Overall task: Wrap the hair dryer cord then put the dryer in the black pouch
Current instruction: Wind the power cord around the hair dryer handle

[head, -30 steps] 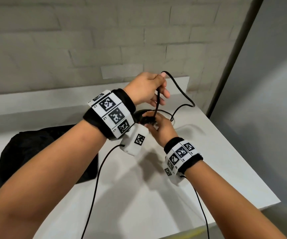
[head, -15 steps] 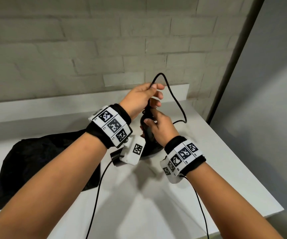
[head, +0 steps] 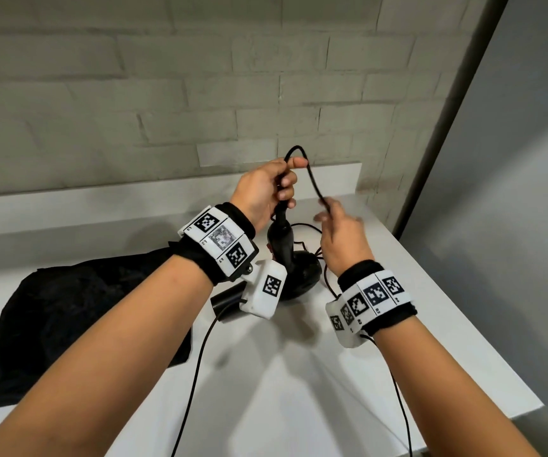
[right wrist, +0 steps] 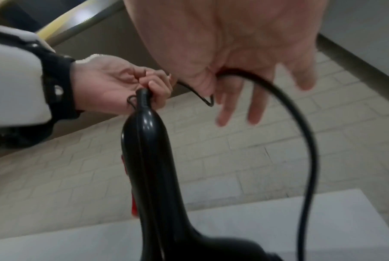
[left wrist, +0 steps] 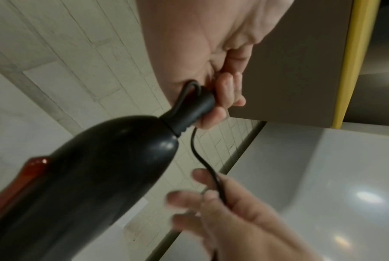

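Our left hand [head: 262, 189] gripped the hair dryer [head: 282, 245] handle tip, our right hand [head: 342, 235] pinched the cord [head: 312, 179] beside it, black pouch [head: 78, 321] lay left of both, white table [head: 299, 374] beneath.

No words, brands or numbers can be read; the wristbands [head: 220, 240] bear only black-and-white square marker patterns.

Bathroom-like nook — brick wall [head: 134, 94], white counter [head: 299, 374]

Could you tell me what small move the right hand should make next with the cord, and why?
Probably swing the cord down round the dryer handle. The left hand grips the handle's cord end, the right hand holds a free loop beside it, and no turns show on the handle yet.
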